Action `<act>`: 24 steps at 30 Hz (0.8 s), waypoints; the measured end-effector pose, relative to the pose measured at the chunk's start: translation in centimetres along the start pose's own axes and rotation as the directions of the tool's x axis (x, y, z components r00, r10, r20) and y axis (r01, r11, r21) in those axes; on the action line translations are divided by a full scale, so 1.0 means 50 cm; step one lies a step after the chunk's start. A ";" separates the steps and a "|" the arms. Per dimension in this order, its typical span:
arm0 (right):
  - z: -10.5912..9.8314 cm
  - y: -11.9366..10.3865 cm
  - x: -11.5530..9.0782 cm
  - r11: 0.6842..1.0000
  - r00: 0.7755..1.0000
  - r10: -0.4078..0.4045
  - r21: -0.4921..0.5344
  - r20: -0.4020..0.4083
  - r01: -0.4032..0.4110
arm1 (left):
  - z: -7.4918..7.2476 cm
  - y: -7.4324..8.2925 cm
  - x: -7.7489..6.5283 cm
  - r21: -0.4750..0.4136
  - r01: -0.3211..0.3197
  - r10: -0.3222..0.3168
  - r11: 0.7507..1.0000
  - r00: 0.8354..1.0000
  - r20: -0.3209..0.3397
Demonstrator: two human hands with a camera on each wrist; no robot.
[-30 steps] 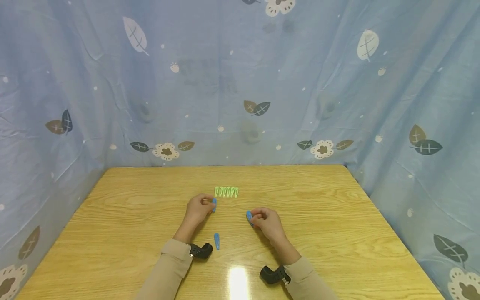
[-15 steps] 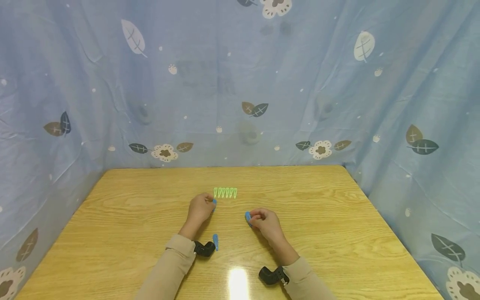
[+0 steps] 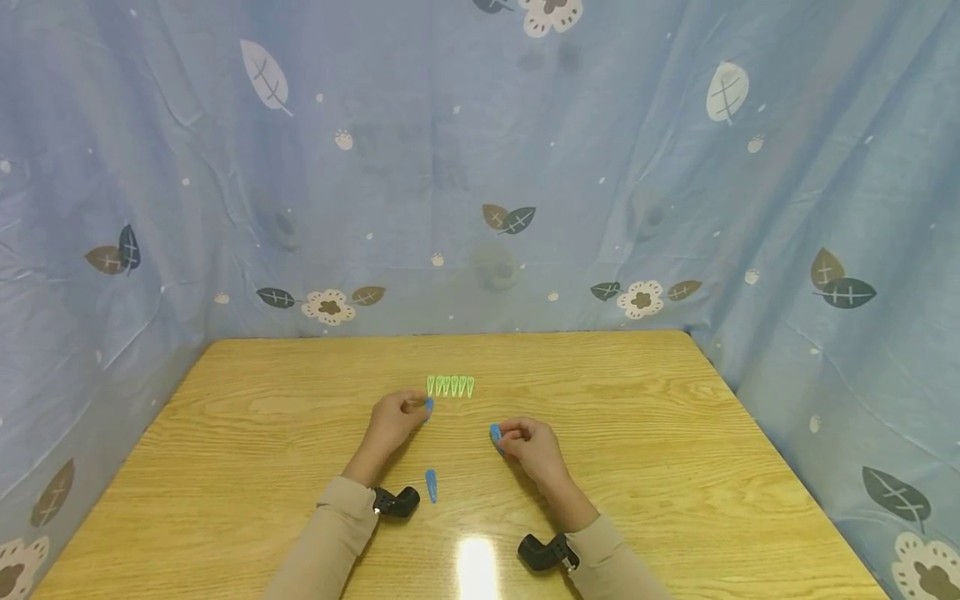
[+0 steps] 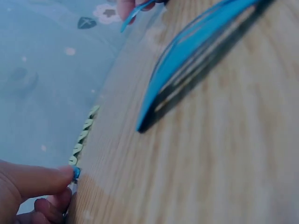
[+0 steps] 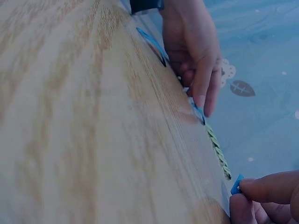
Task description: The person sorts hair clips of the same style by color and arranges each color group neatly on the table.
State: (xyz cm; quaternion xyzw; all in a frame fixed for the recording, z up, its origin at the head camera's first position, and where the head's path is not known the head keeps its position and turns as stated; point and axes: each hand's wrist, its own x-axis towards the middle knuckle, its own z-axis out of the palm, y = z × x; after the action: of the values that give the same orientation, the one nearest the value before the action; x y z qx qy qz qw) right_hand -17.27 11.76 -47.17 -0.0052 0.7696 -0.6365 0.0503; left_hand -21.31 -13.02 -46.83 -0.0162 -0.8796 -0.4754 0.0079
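Observation:
Just below the left end of a row of light green snap hair clips (image 3: 451, 386), my left hand (image 3: 393, 421) pinches a blue snap hair clip (image 3: 429, 407) at the tabletop. In the left wrist view the thumb (image 4: 44, 181) presses against that clip's end. My right hand (image 3: 534, 446), further right and nearer to me, holds another blue hair clip (image 5: 237, 185) between thumb and fingers. A third blue hair clip (image 3: 431, 486) lies loose on the table between the forearms, and looms large in the left wrist view.
The wooden table (image 3: 637, 417) is bounded at the back and sides by a blue patterned curtain (image 3: 420, 167). A black wrist camera (image 3: 397, 502) sits on the left wrist, another black camera (image 3: 542, 552) on the right. Light glares at the front of the table.
The left wrist has shifted slightly right and then back left, while its fingers stay at the clip below the green row. The right hand keeps its clip almost still.

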 end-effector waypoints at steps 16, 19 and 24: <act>0.003 -0.006 -0.004 1.000 1.000 0.008 -0.004 -0.009 -0.009 | -0.002 -0.008 0.004 0.011 0.010 -0.010 1.000 1.000 0.029; 0.000 -0.004 -0.003 1.000 1.000 0.018 0.009 -0.015 -0.018 | 0.001 -0.007 0.009 0.010 0.034 -0.034 0.999 0.999 0.022; -0.006 -0.014 -0.007 0.996 0.999 0.053 0.076 -0.009 -0.052 | 0.002 -0.006 0.015 -0.008 0.068 -0.068 0.998 0.998 0.008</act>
State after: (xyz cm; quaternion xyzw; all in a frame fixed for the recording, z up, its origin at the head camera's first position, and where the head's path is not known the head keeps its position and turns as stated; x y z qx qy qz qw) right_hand -17.01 11.96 -46.38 0.0204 0.7452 -0.6636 0.0628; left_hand -22.05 -13.11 -47.10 0.0119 -0.8777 -0.4790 -0.0120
